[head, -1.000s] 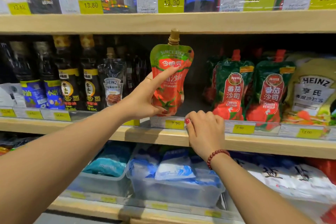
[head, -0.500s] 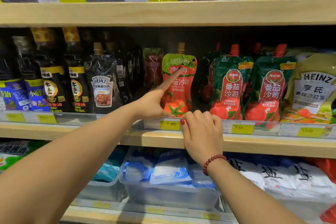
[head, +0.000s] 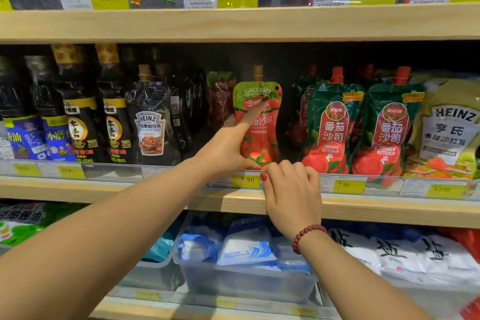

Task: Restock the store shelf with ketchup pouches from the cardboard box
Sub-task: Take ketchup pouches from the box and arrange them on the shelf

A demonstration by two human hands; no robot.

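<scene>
A red-and-green ketchup pouch [head: 265, 135] with a tan spout stands upright on the middle shelf [head: 130, 191], behind the 7.90 price tag [head: 246, 180]. My left hand [head: 228, 149] holds it: the index finger lies up its front, the thumb is at its bottom edge, and the other fingers are behind it. A second pouch of the same kind [head: 220, 101] stands further back to the left. My right hand [head: 291, 195] rests with curled fingers on the shelf's front rail and holds nothing. The cardboard box is out of view.
Green tomato ketchup pouches [head: 333, 127] and a Heinz dressing pouch [head: 452, 127] fill the shelf to the right. A Heinz black pepper sauce pouch [head: 150, 127] and dark bottles [head: 80, 125] stand to the left. The upper shelf board [head: 233, 23] hangs close above. Clear bins [head: 246, 283] sit below.
My left hand has lowered the pouch from mid-air onto the shelf and pushed it back behind the rail. My right hand has stayed on the rail.
</scene>
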